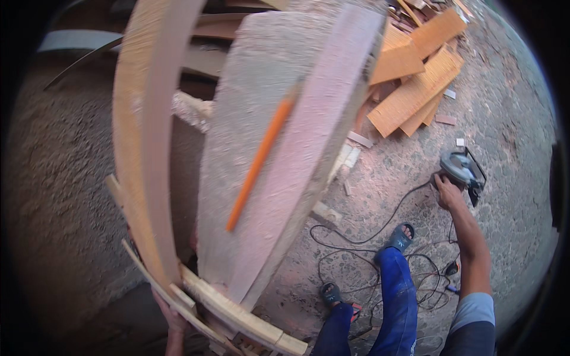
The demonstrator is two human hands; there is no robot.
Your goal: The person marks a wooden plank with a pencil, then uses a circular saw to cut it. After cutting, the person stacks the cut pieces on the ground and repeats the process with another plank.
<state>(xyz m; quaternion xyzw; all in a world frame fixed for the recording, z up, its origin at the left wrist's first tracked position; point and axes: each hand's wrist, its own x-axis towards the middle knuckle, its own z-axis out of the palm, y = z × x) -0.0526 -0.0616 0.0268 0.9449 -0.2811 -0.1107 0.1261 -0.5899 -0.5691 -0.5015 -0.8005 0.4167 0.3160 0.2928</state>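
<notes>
Left of the table (237,113), a long plank (133,124) is cut off up top. Right of the table, a circular saw (457,168) is clasped in the fingers of the right hand (450,193). At the table's near end, the left hand (170,312) is partly hidden; I can't tell whether its fingers grip.

from the right hand (447,193), bare rough floor (519,199) leaves free room at 3 o'clock, while the circular saw (457,168) blocks 1 o'clock, the pile of orange boards (409,95) 11 o'clock, and looped cable and a sandalled foot (402,237) clutter 6 to 8. from the left hand (172,315), wooden strips (237,310) bar 1 to 4 o'clock and a long plank (157,148) 12, with open ground (56,225) around 10.
</notes>
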